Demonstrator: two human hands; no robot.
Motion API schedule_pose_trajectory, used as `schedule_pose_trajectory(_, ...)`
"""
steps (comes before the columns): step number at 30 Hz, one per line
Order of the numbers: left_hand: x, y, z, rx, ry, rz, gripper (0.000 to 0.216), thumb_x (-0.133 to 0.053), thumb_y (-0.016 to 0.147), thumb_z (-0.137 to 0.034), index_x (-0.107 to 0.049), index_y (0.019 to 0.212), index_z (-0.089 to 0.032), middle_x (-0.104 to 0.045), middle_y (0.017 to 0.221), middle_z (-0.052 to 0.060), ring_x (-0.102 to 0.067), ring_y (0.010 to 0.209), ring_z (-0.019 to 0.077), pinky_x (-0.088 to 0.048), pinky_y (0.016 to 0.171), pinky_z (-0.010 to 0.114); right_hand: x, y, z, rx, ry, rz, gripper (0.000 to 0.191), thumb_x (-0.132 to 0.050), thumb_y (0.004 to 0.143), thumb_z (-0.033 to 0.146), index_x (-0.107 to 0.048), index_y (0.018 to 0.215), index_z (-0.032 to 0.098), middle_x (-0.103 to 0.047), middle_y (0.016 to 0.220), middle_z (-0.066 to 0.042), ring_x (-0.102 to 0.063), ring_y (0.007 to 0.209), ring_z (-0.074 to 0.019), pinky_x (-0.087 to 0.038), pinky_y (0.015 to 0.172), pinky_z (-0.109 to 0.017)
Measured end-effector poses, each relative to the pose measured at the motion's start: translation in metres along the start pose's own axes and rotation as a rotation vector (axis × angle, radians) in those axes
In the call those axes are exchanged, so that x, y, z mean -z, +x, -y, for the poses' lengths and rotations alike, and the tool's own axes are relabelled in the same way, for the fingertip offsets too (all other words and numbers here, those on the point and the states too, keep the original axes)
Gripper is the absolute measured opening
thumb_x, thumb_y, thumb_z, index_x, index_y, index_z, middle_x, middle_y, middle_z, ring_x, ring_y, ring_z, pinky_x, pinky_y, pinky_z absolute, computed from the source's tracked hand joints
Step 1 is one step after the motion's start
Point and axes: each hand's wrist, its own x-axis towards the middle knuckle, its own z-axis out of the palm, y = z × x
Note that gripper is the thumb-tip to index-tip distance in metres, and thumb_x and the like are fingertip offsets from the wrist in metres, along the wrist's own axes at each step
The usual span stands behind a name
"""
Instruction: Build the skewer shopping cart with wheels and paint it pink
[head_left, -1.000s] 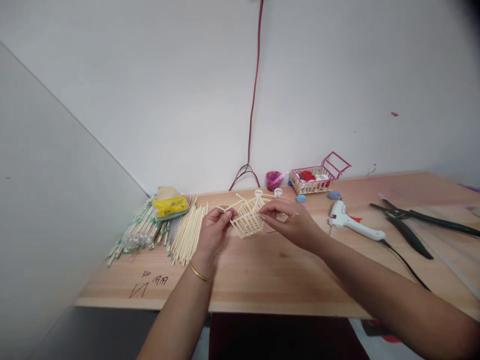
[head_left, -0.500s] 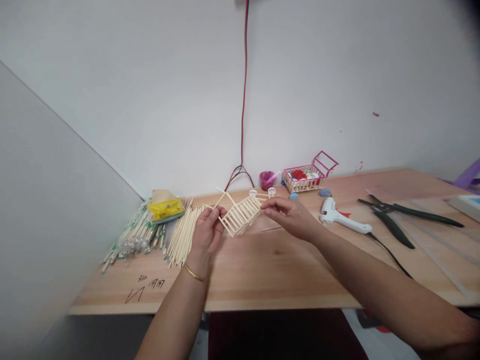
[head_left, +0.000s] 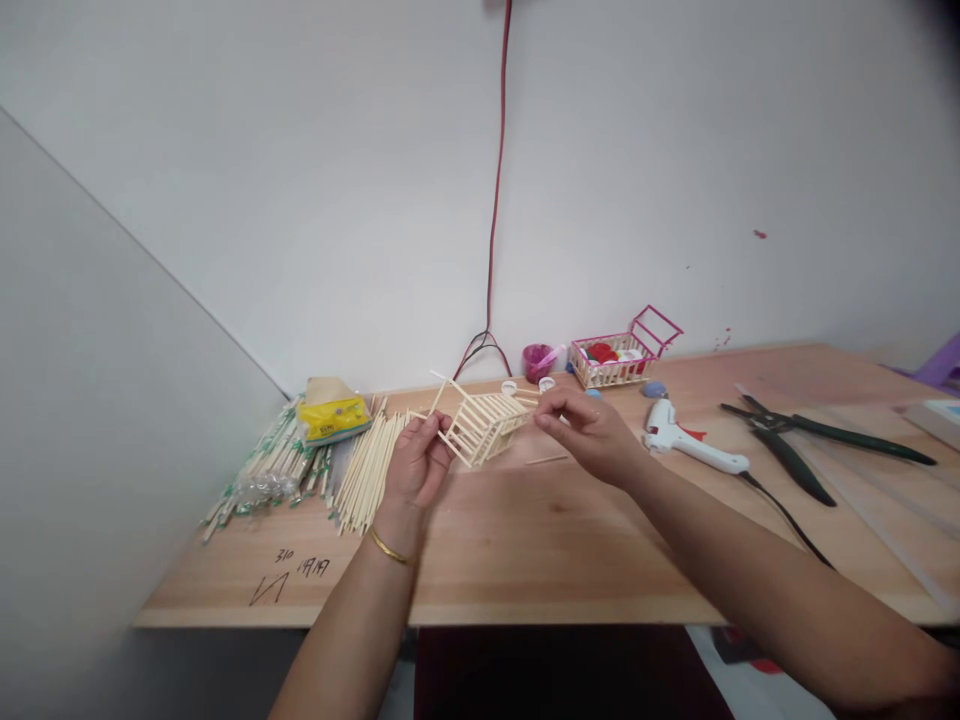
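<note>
1. Where the table stretches left of the left hand, I see wrapped sticks piled farthest out, a yellow packet by their upper right.
2. Loose pale sticks lie just beside that hand's outer side.
3. I have the left hand pinching a slatted stick frame by its left end, tilted between both hands.
4. Beyond the frame I see two white discs and a purple cup.
5. The right hand has thumb and fingertips drawn together by the frame's right end; from here I cannot tell whether they grip anything.
6. Past it, near the wall, stands a pink-rimmed basket.
7. Right of that hand lies a white glue gun, then dark-handled cutters.
</note>
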Motion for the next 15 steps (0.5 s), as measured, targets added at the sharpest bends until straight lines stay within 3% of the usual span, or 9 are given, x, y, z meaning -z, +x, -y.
schedule_pose_trajectory(6,0.001,0.002,0.002,0.001,-0.018,-0.005,0.024,-0.083,0.066,-0.028,-0.062,0.068,-0.016,-0.066,0.069,-0.002,-0.062,0.065,0.0086,-0.053,0.068,0.022,0.009,0.000,-0.007,-0.143,0.064,-0.103,0.027,-0.048,0.095,0.045,-0.051,0.081,0.022,-0.054,0.073,0.000,-0.052,0.070,-0.0151,-0.045,0.070,-0.030)
schedule_pose_trajectory(11,0.005,0.004,0.005,0.002,-0.001,-0.005,0.019,-0.078,0.072,-0.028,-0.064,0.072,-0.016,-0.069,0.071,-0.001,-0.065,0.067,0.0094,-0.053,0.070,0.023,0.018,0.000,-0.009,-0.109,-0.098,-0.012,0.042,-0.041,0.097,0.047,-0.051,0.065,0.021,-0.054,0.064,-0.001,-0.053,0.065,-0.0152,-0.044,0.067,-0.031)
schedule_pose_trajectory(13,0.006,0.005,0.005,0.012,0.011,-0.013,0.017,-0.077,0.074,-0.028,-0.065,0.073,-0.015,-0.069,0.072,0.000,-0.066,0.068,0.0101,-0.054,0.071,0.024,0.018,0.001,-0.010,-0.041,-0.151,0.008,0.033,-0.053,0.091,0.048,-0.060,0.074,0.021,-0.062,0.075,-0.004,-0.057,0.073,-0.0175,-0.047,0.070,-0.033)
schedule_pose_trajectory(15,0.006,0.004,0.005,0.032,-0.012,-0.022,0.017,-0.078,0.073,-0.027,-0.066,0.073,-0.015,-0.070,0.072,0.000,-0.066,0.068,0.0100,-0.054,0.071,0.024,0.015,0.001,-0.013,0.022,-0.155,0.033,0.031,-0.066,0.082,0.047,-0.065,0.100,0.021,-0.066,0.100,-0.009,-0.061,0.084,-0.0202,-0.050,0.076,-0.036)
